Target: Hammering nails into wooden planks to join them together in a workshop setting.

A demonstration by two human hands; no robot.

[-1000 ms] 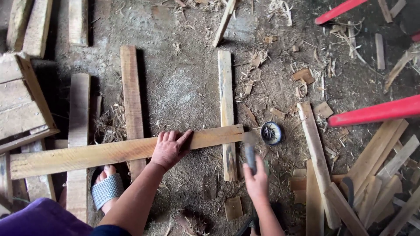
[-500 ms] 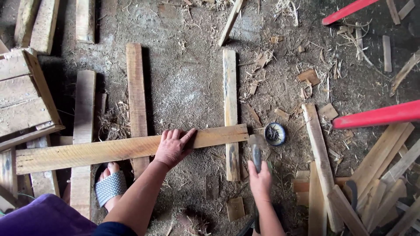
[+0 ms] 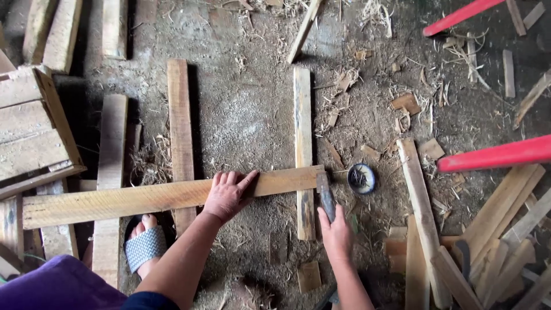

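Nearest to the camera, the right hand (image 3: 337, 236) is closed around the handle of a hammer (image 3: 326, 195), with the forearm coming straight up from the bottom edge. The hammer head rests at the right end of the long plank (image 3: 143, 198), just where this plank crosses the upright board (image 3: 303, 149). The step in hand, as I judge it, is nailing this crossing, and the hammer is at the low point of a stroke. The nail itself is too small to see.

To the left of the grip, the left hand (image 3: 227, 195) lies flat on the plank with fingers together and the thumb spread toward the hammer. It presses down and clamps nothing. Its arm comes in at a slant from the lower left.

Just to the right of the hammer head stands a small round tin (image 3: 361, 178) with dark contents, probably nails. The next move calls for a steady plank and a straight blow, so that the crossing does not shift.

Further left of the pressing hand, a second upright board (image 3: 181, 132) passes under the plank, and a foot in a sandal (image 3: 142, 247) stands below it. A red bar (image 3: 496, 154) lies far to the right.
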